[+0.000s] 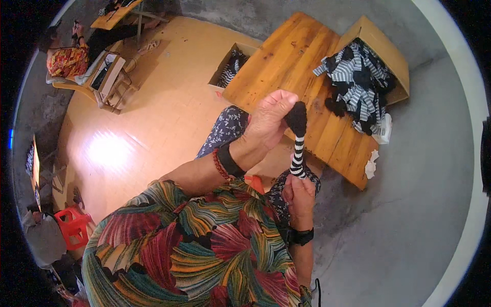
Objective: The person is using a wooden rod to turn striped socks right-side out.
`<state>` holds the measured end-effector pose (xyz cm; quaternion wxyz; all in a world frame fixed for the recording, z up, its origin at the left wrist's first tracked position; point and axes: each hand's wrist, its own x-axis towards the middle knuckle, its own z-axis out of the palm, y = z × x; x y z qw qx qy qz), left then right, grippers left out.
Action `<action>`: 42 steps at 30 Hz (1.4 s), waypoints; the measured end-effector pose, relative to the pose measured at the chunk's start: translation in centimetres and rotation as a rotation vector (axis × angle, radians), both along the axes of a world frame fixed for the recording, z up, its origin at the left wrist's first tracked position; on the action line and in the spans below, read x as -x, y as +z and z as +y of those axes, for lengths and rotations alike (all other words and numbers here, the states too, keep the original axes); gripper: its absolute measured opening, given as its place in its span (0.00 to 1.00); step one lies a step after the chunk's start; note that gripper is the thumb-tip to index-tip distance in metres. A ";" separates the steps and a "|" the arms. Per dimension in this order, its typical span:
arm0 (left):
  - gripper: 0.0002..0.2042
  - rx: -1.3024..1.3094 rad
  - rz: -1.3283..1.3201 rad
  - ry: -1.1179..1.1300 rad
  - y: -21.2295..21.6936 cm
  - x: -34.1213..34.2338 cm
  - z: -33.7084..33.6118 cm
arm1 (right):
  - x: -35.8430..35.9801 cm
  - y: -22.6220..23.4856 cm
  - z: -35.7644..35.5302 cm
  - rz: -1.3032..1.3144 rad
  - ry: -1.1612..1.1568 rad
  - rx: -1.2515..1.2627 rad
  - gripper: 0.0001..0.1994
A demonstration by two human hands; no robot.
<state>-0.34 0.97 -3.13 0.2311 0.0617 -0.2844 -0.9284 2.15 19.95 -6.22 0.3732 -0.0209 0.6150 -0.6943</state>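
I hold a black-and-white striped sock (297,153) with a black toe end stretched upright between both hands. My left hand (268,123) pinches the black upper end, raised above my lap. My right hand (300,197) grips the striped lower end just below. A low wooden table (286,66) lies beyond the sock. On its right side a tipped cardboard box (381,43) spills a heap of striped and black socks (358,82).
A second cardboard box (232,66) with striped socks stands on the tan floor left of the table. A seated person (69,59) is at the far left by a small wooden stand. A red plastic stool (74,225) sits at lower left. Grey concrete floor spreads to the right.
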 end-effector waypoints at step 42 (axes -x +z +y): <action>0.07 0.343 -0.106 -0.194 1.8 -1.5 0.2 | 0.6 3.0 -2.6 0.098 -0.072 -0.044 0.12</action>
